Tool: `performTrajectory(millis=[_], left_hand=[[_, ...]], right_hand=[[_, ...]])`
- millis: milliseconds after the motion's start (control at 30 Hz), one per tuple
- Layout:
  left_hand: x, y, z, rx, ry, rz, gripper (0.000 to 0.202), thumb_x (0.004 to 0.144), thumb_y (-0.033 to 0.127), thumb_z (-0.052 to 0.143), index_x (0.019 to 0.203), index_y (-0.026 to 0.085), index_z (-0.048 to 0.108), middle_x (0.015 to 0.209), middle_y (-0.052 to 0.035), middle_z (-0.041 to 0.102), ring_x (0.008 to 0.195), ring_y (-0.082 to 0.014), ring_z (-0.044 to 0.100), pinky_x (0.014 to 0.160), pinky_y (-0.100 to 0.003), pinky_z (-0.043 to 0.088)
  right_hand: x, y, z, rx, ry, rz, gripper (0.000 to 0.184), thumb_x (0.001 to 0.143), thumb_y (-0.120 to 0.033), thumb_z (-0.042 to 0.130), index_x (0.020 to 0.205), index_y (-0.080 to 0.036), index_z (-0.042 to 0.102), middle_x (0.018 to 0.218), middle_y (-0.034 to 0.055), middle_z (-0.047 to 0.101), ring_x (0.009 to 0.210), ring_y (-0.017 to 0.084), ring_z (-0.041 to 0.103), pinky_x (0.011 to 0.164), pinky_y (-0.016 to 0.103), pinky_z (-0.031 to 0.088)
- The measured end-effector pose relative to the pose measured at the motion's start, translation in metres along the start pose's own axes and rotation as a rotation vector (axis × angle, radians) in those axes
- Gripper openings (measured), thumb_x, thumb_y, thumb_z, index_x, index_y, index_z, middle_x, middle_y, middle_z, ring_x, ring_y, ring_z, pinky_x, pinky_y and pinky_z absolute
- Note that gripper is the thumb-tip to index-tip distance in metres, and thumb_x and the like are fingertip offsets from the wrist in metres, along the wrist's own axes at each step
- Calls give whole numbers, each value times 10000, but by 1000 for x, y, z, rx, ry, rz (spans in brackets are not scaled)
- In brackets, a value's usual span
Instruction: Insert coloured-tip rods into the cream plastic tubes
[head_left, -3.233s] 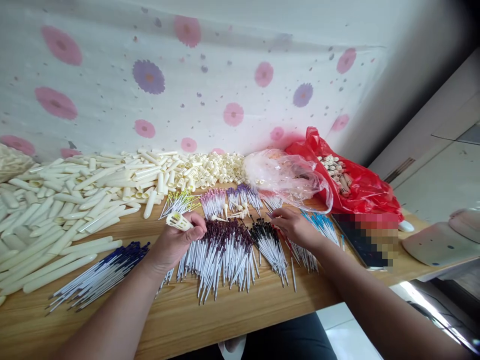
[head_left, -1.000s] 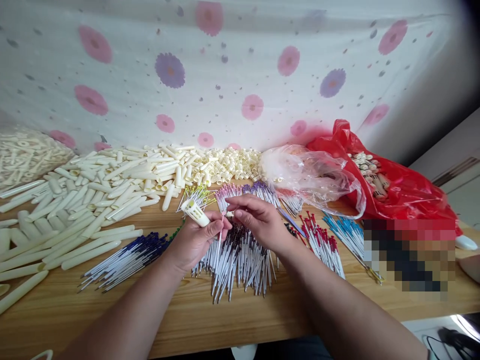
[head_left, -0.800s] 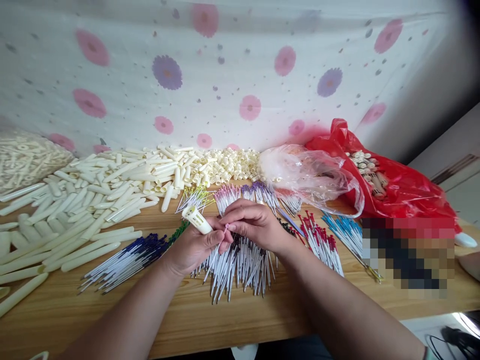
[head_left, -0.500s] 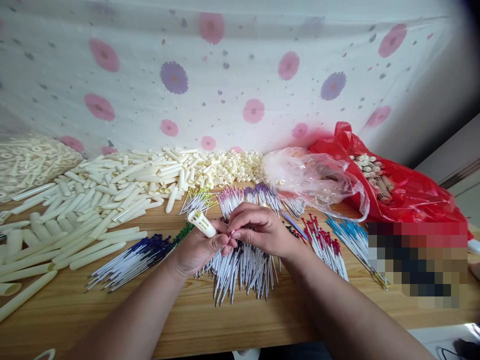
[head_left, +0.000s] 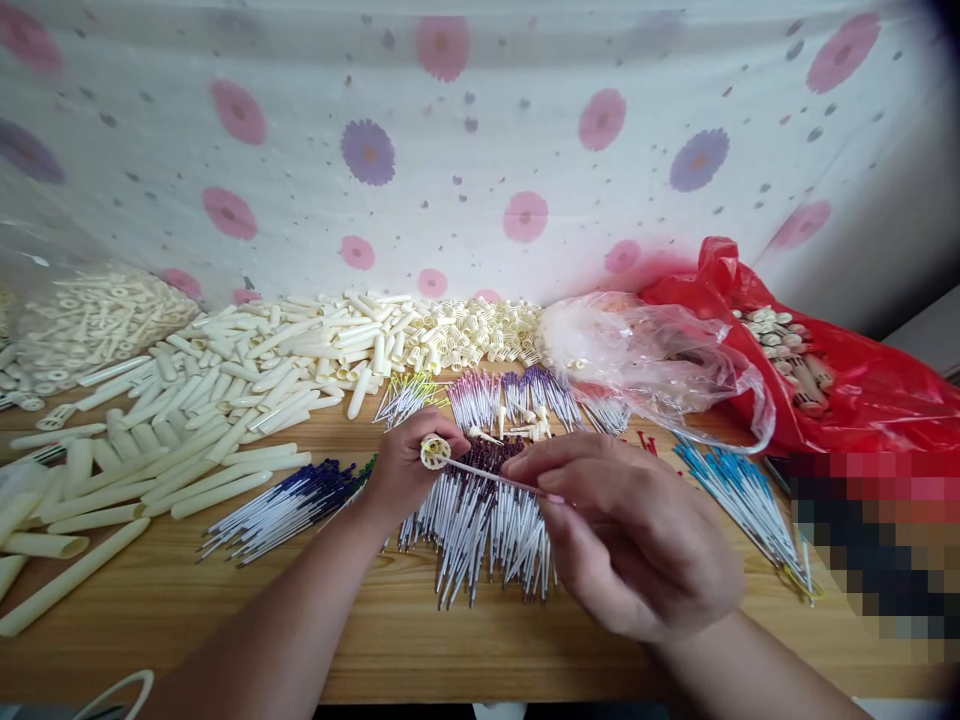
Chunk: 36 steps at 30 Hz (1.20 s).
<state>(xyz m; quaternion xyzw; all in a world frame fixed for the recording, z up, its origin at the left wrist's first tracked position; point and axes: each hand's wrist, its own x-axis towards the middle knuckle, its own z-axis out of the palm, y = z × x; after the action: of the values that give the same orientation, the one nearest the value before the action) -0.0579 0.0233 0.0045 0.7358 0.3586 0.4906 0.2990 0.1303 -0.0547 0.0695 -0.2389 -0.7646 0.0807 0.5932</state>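
Wooden table (head_left: 225, 620) full of pen parts.
Left hand (head_left: 405, 465) grips a cream holder (head_left: 434, 452); right hand (head_left: 637, 535) pinches a refill (head_left: 491, 476) into it.

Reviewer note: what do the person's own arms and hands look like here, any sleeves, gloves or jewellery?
Both forearms are bare right to the lower edge of the picture, with no sleeve cuffs visible. The left hand and right hand wear no gloves, and no rings, watch or bracelet show. The nails look short, with no polish visible. No markings or bandages are visible.
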Motion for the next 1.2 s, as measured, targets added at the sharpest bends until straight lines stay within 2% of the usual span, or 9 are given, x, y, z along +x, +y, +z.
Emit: performTrajectory(millis=[200, 500, 700, 933, 1200], left_hand=[[0, 2, 2, 34, -41, 34, 215, 812, 263, 603, 617, 173, 595, 637, -1, 569, 645, -144, 520, 637, -267, 410], [0, -4, 1, 75, -33, 73, 183, 805, 225, 607, 629, 177, 592, 646, 3, 573, 659, -140, 526, 642, -271, 420], [1, -1, 2, 122, -41, 114, 215, 818, 276, 620, 631, 171, 605, 638, -8, 574, 652, -147, 523, 621, -278, 417], [1, -5, 2, 104, -57, 154, 168, 812, 252, 637, 663, 174, 623, 635, -1, 566, 640, -145, 517, 602, -283, 408], [1, -1, 3, 51, -79, 110, 180, 821, 288, 638, 672, 188, 621, 631, 5, 546, 626, -142, 506, 594, -289, 399]], right_hand=[[2, 6, 8, -156, 15, -130, 212, 749, -8, 561, 906, -150, 573, 775, 79, 687, 759, 142, 683, 662, 236, 584], [2, 6, 12, -173, -11, -81, 166, 754, -10, 538, 867, -129, 564, 787, 108, 689, 749, 148, 681, 665, 234, 571], [-2, 5, 10, -255, -25, -128, 164, 776, -51, 537, 884, -168, 573, 823, 84, 694, 766, 131, 671, 678, 220, 574], [-2, 4, 11, -262, -19, -140, 153, 740, -20, 568, 856, -117, 590, 812, 104, 692, 777, 142, 680, 723, 213, 570], [-5, 6, 13, -282, -16, -179, 165, 736, -28, 583, 865, -131, 580, 807, 100, 687, 766, 139, 664, 696, 228, 565]])
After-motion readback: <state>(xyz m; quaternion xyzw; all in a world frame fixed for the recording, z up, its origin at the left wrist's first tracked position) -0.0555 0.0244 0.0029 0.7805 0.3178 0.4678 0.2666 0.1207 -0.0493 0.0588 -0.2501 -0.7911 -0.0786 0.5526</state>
